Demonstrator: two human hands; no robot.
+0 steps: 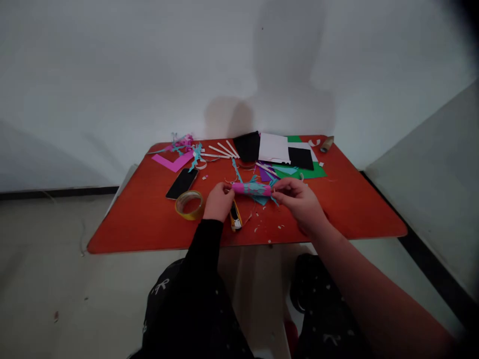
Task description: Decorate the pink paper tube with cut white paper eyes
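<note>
A pink paper roll [251, 188] wrapped with a teal paper strip lies across the middle of the low red table [348, 204], held a little above it. My left hand [219, 202] pinches its left end with closed fingers. My right hand [299, 199] grips its right end, fingers closed around the teal fringe there. A yellow utility knife [235, 218] lies on the table just under my left hand. A roll of yellow tape [189, 204] sits to the left of that hand.
A black phone [182, 183] lies left of centre. Pink and teal paper scraps [175, 160], white paper sticks [221, 150] and black, white, green and purple sheets [288, 155] crowd the far edge. A cardboard tube [327, 144] lies at the far right corner. Walls close behind and right.
</note>
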